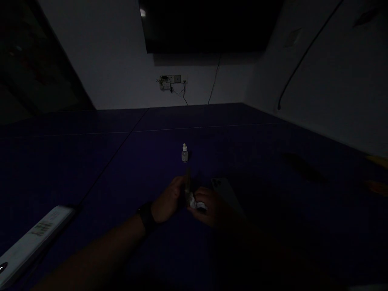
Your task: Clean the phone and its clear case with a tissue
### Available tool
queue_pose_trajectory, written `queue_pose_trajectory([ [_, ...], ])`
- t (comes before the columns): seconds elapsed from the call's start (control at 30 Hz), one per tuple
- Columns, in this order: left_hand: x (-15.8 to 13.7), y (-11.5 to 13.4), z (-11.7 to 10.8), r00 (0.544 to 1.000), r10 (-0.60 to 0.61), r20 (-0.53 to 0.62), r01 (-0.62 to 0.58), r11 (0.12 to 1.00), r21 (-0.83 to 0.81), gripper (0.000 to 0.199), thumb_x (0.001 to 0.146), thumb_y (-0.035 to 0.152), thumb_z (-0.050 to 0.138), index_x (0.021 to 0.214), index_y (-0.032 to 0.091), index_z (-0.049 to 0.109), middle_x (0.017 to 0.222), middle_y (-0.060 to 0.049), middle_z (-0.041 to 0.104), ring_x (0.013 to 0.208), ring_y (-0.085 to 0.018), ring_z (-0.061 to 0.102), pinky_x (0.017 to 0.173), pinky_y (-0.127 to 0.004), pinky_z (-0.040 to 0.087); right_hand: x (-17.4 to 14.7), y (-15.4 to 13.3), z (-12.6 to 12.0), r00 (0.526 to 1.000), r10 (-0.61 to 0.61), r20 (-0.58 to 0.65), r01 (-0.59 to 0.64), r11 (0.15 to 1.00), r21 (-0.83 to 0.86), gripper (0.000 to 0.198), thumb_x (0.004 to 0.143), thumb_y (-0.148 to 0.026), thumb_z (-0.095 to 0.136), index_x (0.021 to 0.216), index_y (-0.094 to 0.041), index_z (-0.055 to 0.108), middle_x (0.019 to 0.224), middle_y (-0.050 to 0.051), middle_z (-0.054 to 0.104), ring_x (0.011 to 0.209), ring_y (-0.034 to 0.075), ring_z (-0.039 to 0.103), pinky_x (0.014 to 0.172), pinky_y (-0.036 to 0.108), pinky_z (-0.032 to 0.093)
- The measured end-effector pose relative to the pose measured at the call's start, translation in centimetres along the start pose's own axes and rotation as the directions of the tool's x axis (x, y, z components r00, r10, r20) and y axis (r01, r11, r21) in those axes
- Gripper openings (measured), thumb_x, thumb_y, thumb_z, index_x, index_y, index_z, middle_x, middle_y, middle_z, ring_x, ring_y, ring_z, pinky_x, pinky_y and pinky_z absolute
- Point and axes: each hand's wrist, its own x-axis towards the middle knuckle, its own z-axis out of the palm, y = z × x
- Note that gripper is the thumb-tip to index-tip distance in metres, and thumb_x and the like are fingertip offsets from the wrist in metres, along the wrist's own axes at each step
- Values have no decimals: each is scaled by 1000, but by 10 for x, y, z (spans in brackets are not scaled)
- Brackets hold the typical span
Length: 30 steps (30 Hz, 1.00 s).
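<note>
In the dim head view, my left hand [169, 198], with a dark band on its wrist, is closed around a thin, upright, brownish piece [188, 180]. Its exact kind is too dark to make out. My right hand [207, 206] pinches a crumpled white tissue [192, 201] against the lower end of that piece. Just beyond both hands, a small clear dropper bottle [184, 155] with a white cap stands upright on the dark blue surface. Beside my right hand lies a phone [227, 190], back side up, partly hidden by the hand and shadow.
A long white box [36, 238] lies at the lower left. Wall sockets with plugs and cables [172, 79] sit under a large dark screen [209, 24]. Orange-yellow items [377, 188] show at the right edge. A dark flat shape [304, 166] lies to the right.
</note>
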Motion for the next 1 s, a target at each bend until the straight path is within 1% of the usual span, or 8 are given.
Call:
queue_pose_trajectory([
  [0.13,0,2,-1,998,54,-40,-53,998,25,84,82,78,55,144,23,40,136,-15,54,128,-35,49,111,-53,35,-6,1,-3,986,167,-26,-166,986,32,7,86,-23,65,83,-20,60,79,2,67,68,16,64,63,27,50],
  [0.27,1,-4,0,998,52,-43,-52,999,6,78,78,57,78,139,23,42,132,-14,57,123,-34,54,107,-52,40,-16,8,-11,988,127,84,-130,991,42,10,89,-28,64,96,-20,63,92,5,70,81,19,68,72,31,54],
  [0.43,3,-13,-4,999,32,16,-30,991,-132,86,68,62,83,134,22,44,127,-12,58,120,-33,56,103,-49,44,-18,23,-19,985,61,163,-40,991,-124,14,93,-17,56,105,-18,63,104,11,68,94,22,64,83,38,53],
  [0.57,5,-15,-7,1000,4,23,-1,993,-120,87,64,66,82,131,23,46,119,-11,57,112,-30,57,95,-45,47,-9,26,-11,927,-28,373,123,965,-233,15,88,-8,57,98,-15,66,98,10,68,92,23,62,86,40,51],
  [0.63,4,-16,-7,1000,-6,19,8,995,-104,90,63,67,83,132,22,45,116,-10,58,107,-29,58,92,-44,47,-7,26,-4,906,-60,419,184,948,-261,14,88,-7,58,97,-14,66,98,11,69,92,23,61,84,40,51],
  [0.73,4,-18,-7,1000,-15,16,17,995,-98,91,62,66,83,132,22,44,115,-10,58,105,-28,58,90,-42,47,-8,25,3,903,-96,419,226,935,-273,13,88,-9,59,97,-14,67,102,12,69,91,23,61,80,38,51],
  [0.87,2,-20,-7,999,-19,26,21,996,-81,90,62,64,84,131,22,44,112,-9,59,102,-27,58,91,-41,46,-11,23,4,879,-216,425,305,940,-152,22,88,-9,60,108,-16,66,112,9,70,102,22,61,90,38,49],
  [1.0,2,-22,-8,999,-11,30,14,996,-84,91,62,64,85,132,23,43,113,-10,59,103,-27,58,91,-42,46,-8,26,4,888,-208,411,299,939,-171,17,92,-10,57,104,-16,68,102,8,71,98,22,63,92,41,49],
])
